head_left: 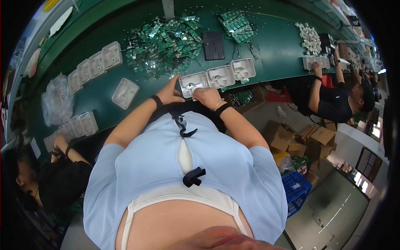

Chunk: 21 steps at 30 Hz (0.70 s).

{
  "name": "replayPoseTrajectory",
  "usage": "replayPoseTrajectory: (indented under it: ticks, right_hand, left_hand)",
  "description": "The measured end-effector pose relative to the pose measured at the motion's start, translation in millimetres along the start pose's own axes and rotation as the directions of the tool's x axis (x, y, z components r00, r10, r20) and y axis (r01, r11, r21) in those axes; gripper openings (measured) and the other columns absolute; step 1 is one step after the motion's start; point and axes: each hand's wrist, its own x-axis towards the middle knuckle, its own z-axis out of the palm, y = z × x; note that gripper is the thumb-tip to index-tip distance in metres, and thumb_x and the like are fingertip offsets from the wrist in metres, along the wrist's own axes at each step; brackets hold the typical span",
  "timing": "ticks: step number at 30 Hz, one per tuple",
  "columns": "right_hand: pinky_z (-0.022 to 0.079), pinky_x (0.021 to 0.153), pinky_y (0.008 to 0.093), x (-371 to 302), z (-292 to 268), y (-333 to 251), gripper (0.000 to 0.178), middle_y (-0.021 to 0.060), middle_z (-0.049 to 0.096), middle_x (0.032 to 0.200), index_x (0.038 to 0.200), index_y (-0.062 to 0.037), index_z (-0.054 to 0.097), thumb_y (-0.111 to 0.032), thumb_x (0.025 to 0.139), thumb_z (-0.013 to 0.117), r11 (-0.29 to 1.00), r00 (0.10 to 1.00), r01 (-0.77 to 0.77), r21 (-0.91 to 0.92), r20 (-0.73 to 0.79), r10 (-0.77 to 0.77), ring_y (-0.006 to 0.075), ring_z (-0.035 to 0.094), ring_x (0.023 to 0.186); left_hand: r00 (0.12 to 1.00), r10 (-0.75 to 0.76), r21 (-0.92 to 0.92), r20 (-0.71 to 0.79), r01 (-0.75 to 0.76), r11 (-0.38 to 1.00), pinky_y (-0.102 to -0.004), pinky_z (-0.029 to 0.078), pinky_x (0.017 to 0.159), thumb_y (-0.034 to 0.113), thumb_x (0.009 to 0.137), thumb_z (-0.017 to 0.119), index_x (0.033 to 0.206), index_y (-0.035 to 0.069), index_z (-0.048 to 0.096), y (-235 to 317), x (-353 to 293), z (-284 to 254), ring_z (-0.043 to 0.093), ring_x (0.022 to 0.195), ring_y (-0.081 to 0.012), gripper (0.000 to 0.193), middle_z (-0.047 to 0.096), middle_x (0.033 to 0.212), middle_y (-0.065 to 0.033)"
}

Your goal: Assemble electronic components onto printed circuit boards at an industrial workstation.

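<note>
A white plastic housing (193,79), open side up, lies at the near edge of the green workbench. My left hand (168,92) grips its left side, fingers along the wall and thumb by the near corner. Over its near right corner my right hand (208,97) is closed, fingertips pressed together at the rim; whatever they pinch is hidden. Directly right of this housing, two more white housings (221,76) (243,69) stand in a row, with small green parts and wires by their near edges.
Behind lie a big heap of green circuit boards (164,43), a dark flat box (213,46) and stacked boards (236,26). A single housing (125,93) and a housing row (95,66) stand left. Co-workers' hands (61,143) (316,70) work at both sides. Cardboard boxes (321,136) stand right.
</note>
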Motion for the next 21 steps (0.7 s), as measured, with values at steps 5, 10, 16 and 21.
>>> replayPoseTrajectory:
  ticks: [5, 10, 16, 21]
  right_hand:
    - [0.054, 0.062, 0.0398, -21.3, -24.0, 37.8, 0.011, 0.0007, 0.070, 0.094, 0.090, -0.0136, 0.070, -0.024, 0.090, 0.067, 0.991, 0.999, 0.021, -0.129, 0.032, -0.017, 0.0269, 0.070, 0.074]
    - [0.055, 0.062, 0.0387, -69.7, -52.8, 89.5, 0.009, 0.0009, 0.070, 0.095, 0.090, -0.0136, 0.070, -0.022, 0.089, 0.068, 0.969, 0.998, -0.064, -0.238, -0.002, 0.065, 0.0273, 0.069, 0.074]
    - [0.056, 0.065, 0.0407, -111.8, -109.2, 159.6, 0.008, 0.0026, 0.070, 0.103, 0.093, -0.0143, 0.069, -0.021, 0.089, 0.067, 0.925, 0.980, -0.197, -0.325, -0.093, 0.175, 0.0287, 0.071, 0.080]
    - [0.056, 0.073, 0.0469, -137.4, -146.7, 208.7, 0.013, 0.0076, 0.068, 0.116, 0.096, -0.0144, 0.069, -0.021, 0.096, 0.057, 0.766, 0.865, -0.493, -0.413, -0.136, 0.483, 0.0352, 0.070, 0.089]
  left_hand:
    - [0.930, 0.200, 0.274, -0.309, -0.115, 0.955, -0.0384, 0.048, 0.100, 0.017, 0.083, 0.082, 0.153, 0.010, 0.031, -15.7, -11.0, -15.9, 0.060, 0.119, -0.0259, 0.088, 0.045, 0.149, -0.0142]
    - [0.500, 0.562, 0.716, -0.659, 0.188, 0.673, -0.0464, 0.040, 0.109, 0.025, 0.077, 0.086, 0.144, 0.006, 0.045, -33.3, -72.6, -63.1, 0.049, 0.131, -0.0380, 0.081, 0.050, 0.142, -0.0193]
    - [0.292, 0.345, 0.452, -0.892, 0.615, 0.647, -0.0502, 0.035, 0.114, 0.040, 0.061, 0.094, 0.148, 0.003, 0.038, -61.1, -134.4, -90.4, 0.040, 0.137, -0.0451, 0.110, 0.040, 0.149, -0.0265]
    - [0.316, 0.124, 0.305, -0.941, 0.628, 0.715, -0.0476, 0.037, 0.115, 0.039, 0.054, 0.097, 0.150, 0.000, 0.033, -103.4, -154.8, -96.1, 0.040, 0.138, -0.0449, 0.122, 0.037, 0.152, -0.0276]
